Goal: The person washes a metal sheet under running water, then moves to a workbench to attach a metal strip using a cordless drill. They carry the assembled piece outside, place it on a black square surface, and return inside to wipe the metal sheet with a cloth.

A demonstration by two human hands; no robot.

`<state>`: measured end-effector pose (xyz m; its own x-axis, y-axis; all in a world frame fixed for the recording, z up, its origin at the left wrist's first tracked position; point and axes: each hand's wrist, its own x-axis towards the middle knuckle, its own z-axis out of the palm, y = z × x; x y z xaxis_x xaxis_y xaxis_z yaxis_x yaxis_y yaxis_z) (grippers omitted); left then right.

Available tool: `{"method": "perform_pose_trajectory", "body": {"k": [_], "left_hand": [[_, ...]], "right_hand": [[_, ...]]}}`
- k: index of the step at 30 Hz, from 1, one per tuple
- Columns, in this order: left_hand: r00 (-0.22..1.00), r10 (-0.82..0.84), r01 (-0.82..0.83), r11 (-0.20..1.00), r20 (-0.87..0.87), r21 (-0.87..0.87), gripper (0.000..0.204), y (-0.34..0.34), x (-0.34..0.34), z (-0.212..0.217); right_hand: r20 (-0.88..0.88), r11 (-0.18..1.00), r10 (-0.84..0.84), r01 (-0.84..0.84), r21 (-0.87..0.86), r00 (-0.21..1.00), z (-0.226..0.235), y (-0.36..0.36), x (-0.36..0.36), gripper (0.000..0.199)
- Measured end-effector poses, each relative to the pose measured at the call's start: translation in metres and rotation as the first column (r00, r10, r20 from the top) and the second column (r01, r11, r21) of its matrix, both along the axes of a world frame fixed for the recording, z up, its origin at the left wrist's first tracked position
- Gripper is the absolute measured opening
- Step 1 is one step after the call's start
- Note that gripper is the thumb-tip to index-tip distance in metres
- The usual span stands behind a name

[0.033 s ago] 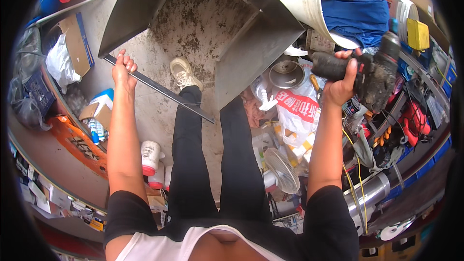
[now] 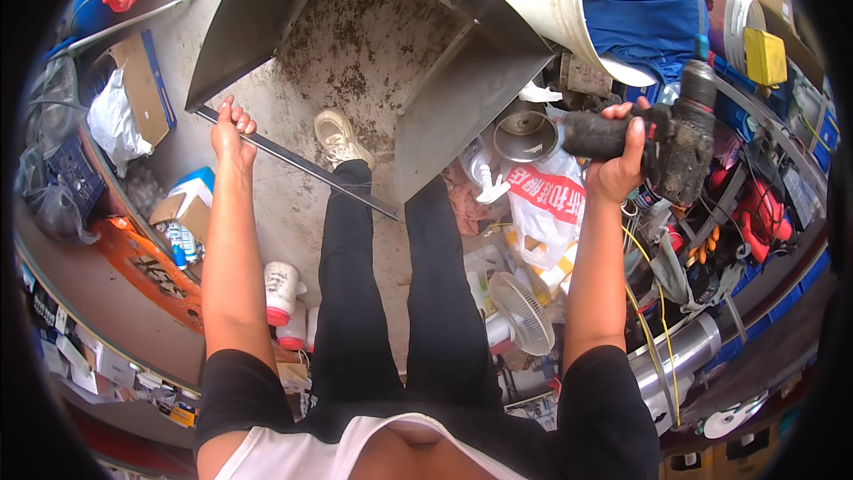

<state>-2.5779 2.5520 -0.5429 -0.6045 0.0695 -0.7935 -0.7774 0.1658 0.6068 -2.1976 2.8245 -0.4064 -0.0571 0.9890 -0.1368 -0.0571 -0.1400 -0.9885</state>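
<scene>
A large sheet-metal hood (image 2: 355, 44), open toward me and stained inside, stands tilted on the concrete floor. My left hand (image 2: 233, 132) is closed on the hood's thin front edge (image 2: 302, 164), near its left corner. My right hand (image 2: 620, 164) is raised at the hood's right side and grips the handle of a dirty black power drill (image 2: 680, 147). The drill's nose points up toward a white bucket (image 2: 555, 0). I stand over the hood's front edge in black trousers, and one pale shoe (image 2: 342, 138) shows beneath it.
The white bucket holds blue cloth (image 2: 640, 0). A white and red plastic bag (image 2: 544, 204), a small fan (image 2: 524, 311) and a silver duct pipe (image 2: 689, 351) crowd the right. Cardboard boxes (image 2: 147, 84), white canisters (image 2: 283, 289) and an orange board (image 2: 147, 267) lie left.
</scene>
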Motion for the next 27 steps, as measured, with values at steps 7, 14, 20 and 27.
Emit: {"method": "perform_pose_trajectory", "body": {"k": [7,14,20,27], "left_hand": [[0.992,-0.098,0.111,0.978,0.079,-0.179,0.023,-0.018,-0.008,-0.013],[0.500,-0.756,0.414,0.638,-0.423,-0.650,0.055,0.005,0.049,0.044],[-0.091,-0.760,0.899,0.216,-0.644,-0.382,0.041,0.099,0.228,0.175],[0.578,-0.810,0.808,0.553,0.095,-0.202,0.044,0.149,0.360,-0.033]], "right_hand": [[-0.204,0.899,-0.132,0.030,-0.438,0.970,0.044,-0.064,0.027,0.038],[-0.313,0.810,-0.418,0.194,-0.554,0.853,0.065,-0.140,0.052,0.034],[-0.346,0.690,-0.648,0.332,-0.643,0.678,0.039,-0.208,0.057,0.034],[-0.366,0.610,-0.763,0.404,-0.681,0.533,-0.032,-0.243,0.071,0.035]]}}
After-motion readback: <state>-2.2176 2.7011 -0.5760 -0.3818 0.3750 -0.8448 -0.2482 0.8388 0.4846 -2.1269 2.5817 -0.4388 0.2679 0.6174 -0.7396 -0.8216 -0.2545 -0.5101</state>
